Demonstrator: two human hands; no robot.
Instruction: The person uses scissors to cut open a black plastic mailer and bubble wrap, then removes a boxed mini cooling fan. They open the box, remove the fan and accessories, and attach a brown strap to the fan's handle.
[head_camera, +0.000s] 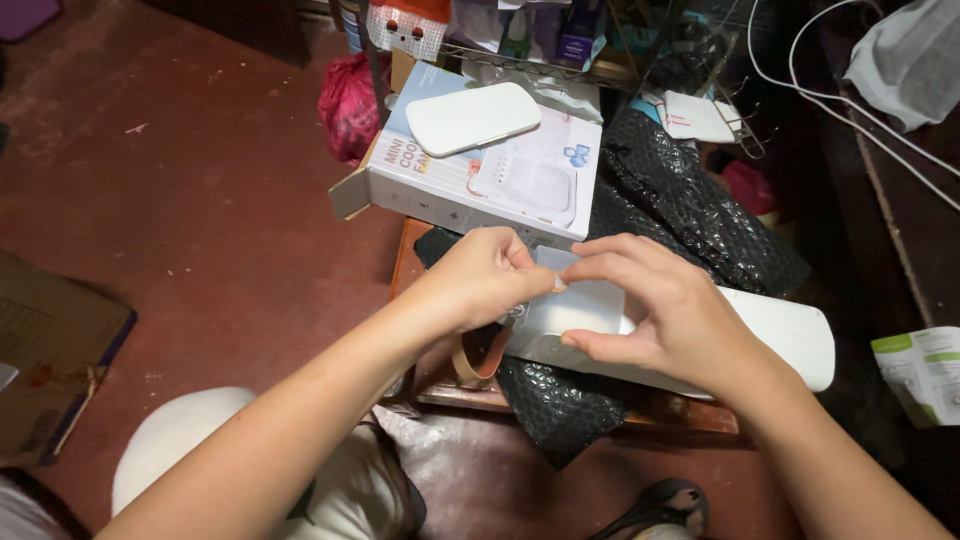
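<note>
You have a white casing lying on glossy black bubble wrap. Behind it sits a white and pale blue box with a white lid on top. Your floor is dull red.

The stool's far edge is blocked by a white box and black bubble wrap. To its left, bare red floor leaves open passage as far as a cardboard box. To the right, white cables cross the way.

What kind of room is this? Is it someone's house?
Probably a cluttered storage corner of a home. There's a bare red floor, a wire rack crammed with odds and ends, and a low wooden stool used as a worktable, with an opened product box on it.
</note>
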